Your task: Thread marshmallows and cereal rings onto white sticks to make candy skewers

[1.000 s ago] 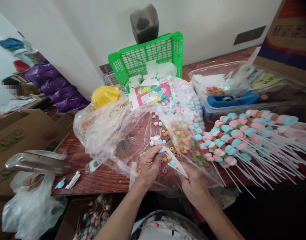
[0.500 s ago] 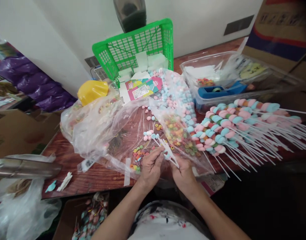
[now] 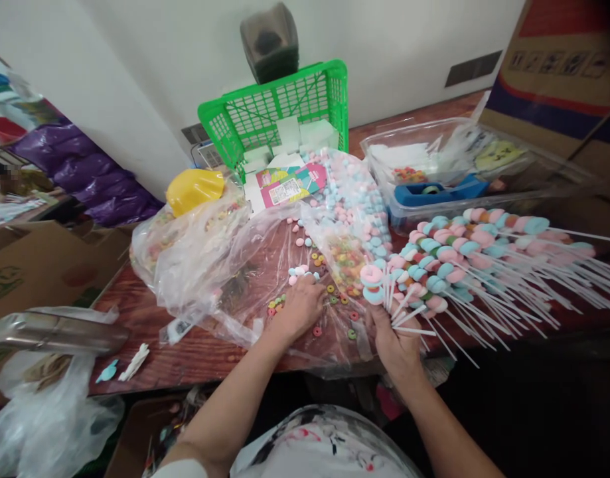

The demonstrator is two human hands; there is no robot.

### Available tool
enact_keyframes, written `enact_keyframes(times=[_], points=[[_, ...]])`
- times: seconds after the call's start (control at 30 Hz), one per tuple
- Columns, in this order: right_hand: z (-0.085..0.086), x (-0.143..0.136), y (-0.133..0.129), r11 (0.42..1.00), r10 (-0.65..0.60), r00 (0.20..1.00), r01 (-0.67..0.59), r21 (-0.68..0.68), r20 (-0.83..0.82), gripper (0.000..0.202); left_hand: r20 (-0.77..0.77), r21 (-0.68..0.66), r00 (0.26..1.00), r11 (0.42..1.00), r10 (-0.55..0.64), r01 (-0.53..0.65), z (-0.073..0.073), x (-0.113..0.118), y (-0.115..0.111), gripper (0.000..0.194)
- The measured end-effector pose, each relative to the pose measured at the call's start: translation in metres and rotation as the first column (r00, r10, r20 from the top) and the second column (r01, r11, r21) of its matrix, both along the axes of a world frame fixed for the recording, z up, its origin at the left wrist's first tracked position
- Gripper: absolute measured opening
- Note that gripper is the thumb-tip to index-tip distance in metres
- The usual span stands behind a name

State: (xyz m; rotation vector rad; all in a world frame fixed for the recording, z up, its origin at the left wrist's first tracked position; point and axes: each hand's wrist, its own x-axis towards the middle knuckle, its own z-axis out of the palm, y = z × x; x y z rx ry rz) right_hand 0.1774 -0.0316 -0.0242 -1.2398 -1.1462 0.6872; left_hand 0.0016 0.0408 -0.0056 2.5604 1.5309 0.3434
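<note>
My right hand (image 3: 398, 340) is closed round a bunch of white sticks (image 3: 411, 312). At its thumb side a pink and a blue marshmallow (image 3: 372, 284) are stacked, apparently on one of these sticks. My left hand (image 3: 301, 309) reaches over the plastic sheet, its fingers bent down at a small cluster of loose pink, blue and white marshmallows (image 3: 297, 272). Its fingertips are partly hidden, so what they pinch is unclear. Loose coloured cereal rings (image 3: 331, 289) lie around it. Right of my right hand lies a pile of finished-looking marshmallow skewers (image 3: 449, 245) with white sticks.
Behind stand a green crate (image 3: 275, 99), a bag of marshmallows (image 3: 359, 192) and a bag of cereal rings (image 3: 349, 255). A clear tub (image 3: 484, 143) holds a blue tape dispenser (image 3: 441, 191). At left are a yellow item (image 3: 195, 191), a steel flask (image 3: 56, 332) and a cardboard box (image 3: 40, 265).
My hands have moved apart. The right hand went right with the sticks, and a pink and a blue marshmallow now show there. The left hand moved forward to the loose marshmallows.
</note>
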Motion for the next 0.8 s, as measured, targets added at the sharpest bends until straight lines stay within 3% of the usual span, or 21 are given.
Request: enact_keyframes(times=[0.13, 0.23, 0.43, 0.63, 0.73, 0.8], points=[[0.006, 0.005, -0.001, 1.000, -0.025, 0.996, 0.025, -0.004, -0.084, 0.034, 0.130, -0.012, 0.991, 0.999, -0.039, 0.041, -0.001, -0.005, 0.001, 0.017], [0.009, 0.007, -0.004, 1.000, -0.010, 0.999, 0.011, 0.018, -0.032, 0.028, 0.250, -0.082, 0.968, 0.995, -0.028, 0.050, 0.000, -0.004, 0.009, 0.016], [0.008, 0.010, -0.007, 0.996, 0.002, 0.999, -0.006, 0.085, 0.045, 0.021, 0.070, -0.094, 0.995, 0.992, -0.074, 0.080, -0.001, 0.016, 0.029, 0.018], [0.006, 0.013, -0.003, 0.994, -0.017, 0.996, 0.008, 0.107, 0.086, 0.018, -0.034, -0.036, 0.997, 0.997, -0.068, 0.066, 0.000, 0.016, 0.018, 0.022], [0.004, 0.011, -0.001, 0.991, 0.016, 0.988, -0.036, 0.128, 0.155, 0.021, 0.145, -0.021, 0.986, 0.996, -0.081, 0.085, -0.004, 0.013, 0.009, 0.020], [0.002, 0.010, 0.000, 0.993, 0.034, 0.980, -0.056, 0.108, 0.197, 0.022, 0.398, -0.106, 0.917, 0.993, -0.001, 0.047, -0.005, 0.011, 0.004, 0.016]])
